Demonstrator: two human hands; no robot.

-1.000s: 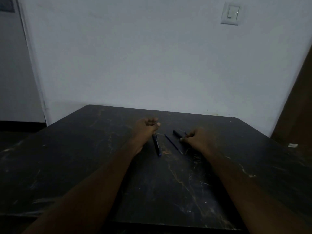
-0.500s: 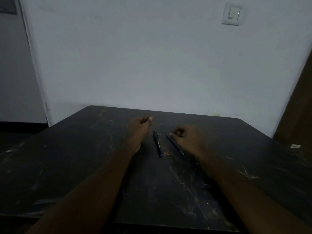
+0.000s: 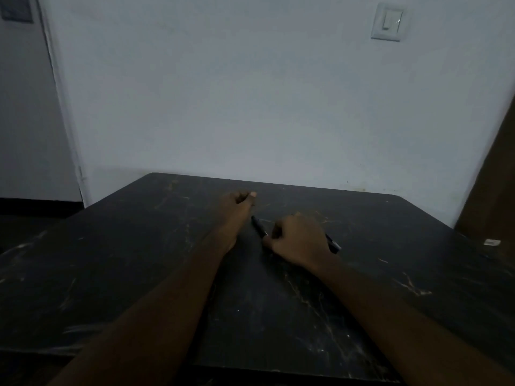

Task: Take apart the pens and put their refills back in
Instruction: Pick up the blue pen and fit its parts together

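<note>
A dark pen [image 3: 258, 226] lies on the black table [image 3: 139, 260], pointing away from me. My right hand [image 3: 299, 242] rests on the table with its fingers curled down onto the near end of this pen. A second dark pen part [image 3: 333, 243] sticks out from under the right side of that hand; the rest of it is hidden. My left hand [image 3: 237, 207] lies just left of the pen's far tip as a closed fist with the thumb on top. Nothing shows inside it.
The table is scratched, and its far edge runs close to a white wall [image 3: 278, 107]. A small white object [image 3: 492, 242] lies near the table's right edge. A light switch [image 3: 388, 22] sits high on the wall.
My right hand has moved left and nearer, from the thin refill onto the left pen, covering the refill. A dark pen part now shows behind the hand. My left hand has barely moved.
</note>
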